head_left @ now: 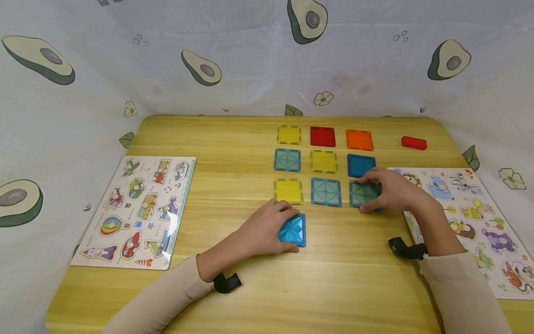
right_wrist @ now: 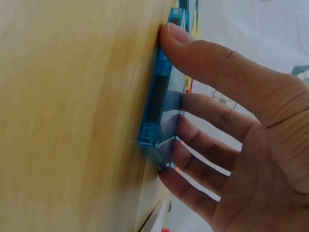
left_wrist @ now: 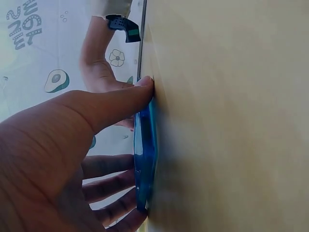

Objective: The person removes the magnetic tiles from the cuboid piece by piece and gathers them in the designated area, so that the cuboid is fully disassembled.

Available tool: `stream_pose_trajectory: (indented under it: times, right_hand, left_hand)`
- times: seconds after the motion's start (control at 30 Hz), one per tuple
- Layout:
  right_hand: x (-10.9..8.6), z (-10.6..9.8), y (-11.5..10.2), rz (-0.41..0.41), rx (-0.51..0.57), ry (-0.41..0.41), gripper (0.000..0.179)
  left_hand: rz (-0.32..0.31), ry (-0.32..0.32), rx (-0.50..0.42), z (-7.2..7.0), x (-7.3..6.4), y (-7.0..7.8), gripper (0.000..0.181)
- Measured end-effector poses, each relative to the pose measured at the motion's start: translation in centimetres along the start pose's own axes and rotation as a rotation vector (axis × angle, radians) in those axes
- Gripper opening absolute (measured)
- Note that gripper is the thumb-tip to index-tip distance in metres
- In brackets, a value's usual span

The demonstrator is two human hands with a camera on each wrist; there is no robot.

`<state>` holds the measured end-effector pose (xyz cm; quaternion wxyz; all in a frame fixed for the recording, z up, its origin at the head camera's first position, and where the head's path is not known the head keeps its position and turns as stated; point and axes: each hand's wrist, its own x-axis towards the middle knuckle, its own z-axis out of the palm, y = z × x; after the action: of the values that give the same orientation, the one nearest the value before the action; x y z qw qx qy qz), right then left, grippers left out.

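In the head view, my left hand (head_left: pixel 260 229) holds a light blue square magnetic tile (head_left: pixel 297 230) with a star-like facet pattern, low over the table in front of the tile rows. In the left wrist view its thumb and fingertips grip opposite edges of this tile (left_wrist: pixel 146 150). My right hand (head_left: pixel 390 191) pinches another translucent blue square tile (head_left: pixel 359 191) at the right end of the nearest row. The right wrist view shows the thumb on one edge of that tile (right_wrist: pixel 158 101) and fingertips along the opposite side. My hand covers part of its face.
Rows of square tiles lie behind: yellow (head_left: pixel 289 134), red (head_left: pixel 322 137), orange (head_left: pixel 359 139), and several blue and yellow ones. A red block (head_left: pixel 414 143) sits at the back right. Picture puzzle boards lie left (head_left: pixel 137 208) and right (head_left: pixel 471 222), the latter under my right forearm.
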<state>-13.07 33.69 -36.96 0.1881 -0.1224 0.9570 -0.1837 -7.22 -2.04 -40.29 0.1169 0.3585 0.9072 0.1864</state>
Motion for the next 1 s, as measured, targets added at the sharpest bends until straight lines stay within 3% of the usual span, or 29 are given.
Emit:
stream_pose_trajectory:
  times: [0.3,0.77,0.9,1.0]
  right_hand:
    - [0.0,0.1,0.1,0.009,0.007,0.002,0.085]
    - [0.1,0.2,0.2,-0.03,0.005,0.01,0.087]
    - [-0.5,-0.4,0.3,-0.06,0.029,0.022,0.085]
    - [-1.3,-1.3,0.2,-0.071,0.052,0.065,0.074]
  left_hand:
    - [0.023,0.004,0.039,0.2,0.0,0.0,0.083]
    - [0.004,0.0,0.012,0.2,-0.3,0.0,0.085]
    - [-0.017,0.085,-0.065,-1.0,-0.7,-0.2,0.075]
    - [-0.046,0.185,-0.091,-3.3,-0.7,-0.9,0.065]
